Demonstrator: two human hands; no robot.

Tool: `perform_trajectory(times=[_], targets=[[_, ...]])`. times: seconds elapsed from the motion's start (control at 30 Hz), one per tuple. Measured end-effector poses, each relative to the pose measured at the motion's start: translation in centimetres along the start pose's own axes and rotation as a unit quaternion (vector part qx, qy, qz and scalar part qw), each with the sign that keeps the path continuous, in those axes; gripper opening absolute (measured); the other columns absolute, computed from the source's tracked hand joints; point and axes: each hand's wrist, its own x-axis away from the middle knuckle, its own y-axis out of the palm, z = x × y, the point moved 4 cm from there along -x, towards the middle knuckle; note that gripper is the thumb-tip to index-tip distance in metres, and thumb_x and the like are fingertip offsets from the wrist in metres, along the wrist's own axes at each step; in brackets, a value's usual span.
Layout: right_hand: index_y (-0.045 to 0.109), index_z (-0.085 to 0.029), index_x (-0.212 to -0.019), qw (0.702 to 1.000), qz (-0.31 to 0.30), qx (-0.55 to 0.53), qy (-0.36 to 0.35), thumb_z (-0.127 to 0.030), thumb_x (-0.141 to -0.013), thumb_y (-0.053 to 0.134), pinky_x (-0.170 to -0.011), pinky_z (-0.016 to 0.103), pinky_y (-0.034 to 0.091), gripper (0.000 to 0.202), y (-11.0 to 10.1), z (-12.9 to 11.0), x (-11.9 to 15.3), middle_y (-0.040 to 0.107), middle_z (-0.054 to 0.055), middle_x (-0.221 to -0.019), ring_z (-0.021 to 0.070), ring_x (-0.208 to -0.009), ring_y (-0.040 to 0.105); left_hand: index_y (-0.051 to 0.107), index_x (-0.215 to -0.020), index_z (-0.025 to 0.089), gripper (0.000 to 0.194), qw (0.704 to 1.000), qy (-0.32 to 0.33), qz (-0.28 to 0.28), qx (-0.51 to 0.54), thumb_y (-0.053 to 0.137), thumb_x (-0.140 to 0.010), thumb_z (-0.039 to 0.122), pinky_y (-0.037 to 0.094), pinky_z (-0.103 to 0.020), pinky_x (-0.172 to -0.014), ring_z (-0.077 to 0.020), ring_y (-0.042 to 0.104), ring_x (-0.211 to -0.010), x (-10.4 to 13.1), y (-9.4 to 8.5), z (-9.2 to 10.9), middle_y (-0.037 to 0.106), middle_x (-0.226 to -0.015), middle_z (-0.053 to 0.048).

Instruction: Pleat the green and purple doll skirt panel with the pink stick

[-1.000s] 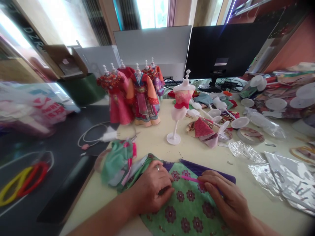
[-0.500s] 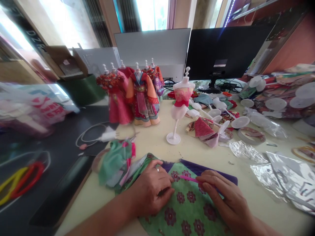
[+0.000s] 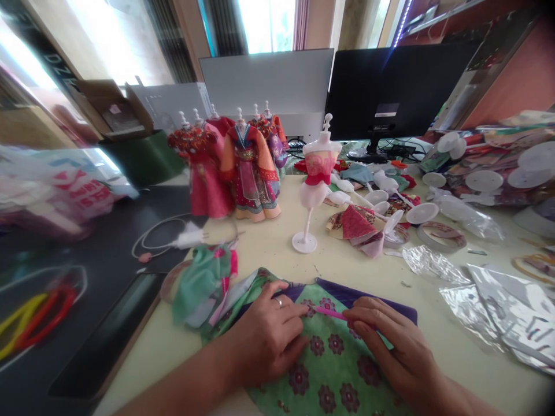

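Spread across the near table is a green cloth (image 3: 323, 370) with dark red flower motifs and a dark purple border. My left hand (image 3: 277, 335), a ring on one finger, lies on its left side. Its index finger reaches out to a flower near the top, while the other fingers bend loosely and hold nothing I can see. My right hand (image 3: 385, 335) is closed around a slim pink pen-like stick (image 3: 332, 313), whose tip points left at the same flower, close to my left index fingertip. Left of my hands sits a crumpled green and pink garment (image 3: 206, 283).
A white mini dress form (image 3: 318, 196) in a pink and red top stands ahead. Behind it to the left are several dressed forms (image 3: 249, 173). Tape roll (image 3: 442, 236), foil sheets (image 3: 511, 312) and fabric scraps lie right. A black phone-like slab (image 3: 113, 335) rests left; monitors (image 3: 399, 92) stand behind.
My left index finger has straightened a little and reaches further right across the flower. The pink stick stays in my right hand at nearly the same spot. The view has shifted slightly.
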Motion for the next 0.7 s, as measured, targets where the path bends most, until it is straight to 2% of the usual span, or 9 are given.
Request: perform_trajectory(times=[0.17, 0.4, 0.7], targets=[[0.061, -0.019, -0.099, 1.0, -0.004, 0.001, -0.007, -0.012, -0.091, 0.048, -0.066, 0.028, 0.052, 0.017, 0.11, -0.02, 0.1, 0.064, 0.005, -0.082, 0.0167, -0.077, 0.063, 0.058, -0.073, 0.013, 0.016, 0.998, 0.034, -0.004, -0.049, 0.052, -0.087, 0.017, 0.035, -0.049, -0.103, -0.0178, 0.062, -0.08, -0.23, -0.06, 0.66, 0.07, -0.092, -0.008], [0.062, -0.019, -0.099, 1.0, 0.005, 0.002, -0.007, -0.012, -0.09, 0.048, -0.063, 0.03, 0.053, 0.018, 0.15, -0.17, 0.05, 0.064, 0.005, -0.08, 0.0173, -0.074, 0.062, 0.059, -0.074, 0.013, 0.017, 0.998, 0.035, -0.002, -0.058, 0.051, -0.088, 0.017, 0.036, -0.05, -0.104, -0.0165, 0.062, -0.077, -0.35, -0.08, 0.74, 0.069, -0.085, -0.006], [0.06, -0.018, -0.1, 1.0, -0.002, 0.009, -0.012, -0.012, -0.091, 0.047, -0.064, 0.031, 0.051, 0.017, 0.26, -0.19, 0.24, 0.063, 0.005, -0.08, 0.0174, -0.074, 0.06, 0.059, -0.074, 0.013, 0.016, 0.998, 0.037, 0.009, -0.055, 0.052, -0.087, 0.018, 0.038, -0.051, -0.103, -0.0172, 0.062, -0.077, -0.32, -0.06, 0.72, 0.07, -0.091, -0.008]])
